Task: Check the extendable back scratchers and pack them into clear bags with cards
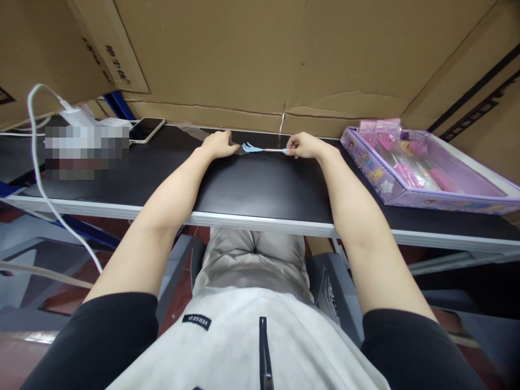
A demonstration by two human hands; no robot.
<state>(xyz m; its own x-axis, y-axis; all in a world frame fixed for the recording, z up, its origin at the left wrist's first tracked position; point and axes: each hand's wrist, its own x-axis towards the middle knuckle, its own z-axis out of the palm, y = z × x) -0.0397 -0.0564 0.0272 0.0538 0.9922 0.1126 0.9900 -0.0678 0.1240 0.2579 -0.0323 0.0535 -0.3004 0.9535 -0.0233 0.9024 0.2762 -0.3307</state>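
My right hand (pixel 300 146) pinches the blue end of a slim back scratcher (pixel 273 150) with a metal rod. Its light blue claw head points left, toward my left hand (pixel 220 145). The fingers of that hand are closed on a clear plastic bag (pixel 193 131), which shows behind the wrist and by the thumb, close to the claw. The back scratcher lies level just over the black table top (pixel 264 187). How far the claw reaches into the bag, if at all, I cannot tell.
At the right stands a purple display box (pixel 390 184) with pink packaged items. A phone (pixel 148 130) and a white charger with its cable (pixel 77 116) lie at the left, beside a blurred patch. Cardboard (pixel 260 54) walls the back of the table.
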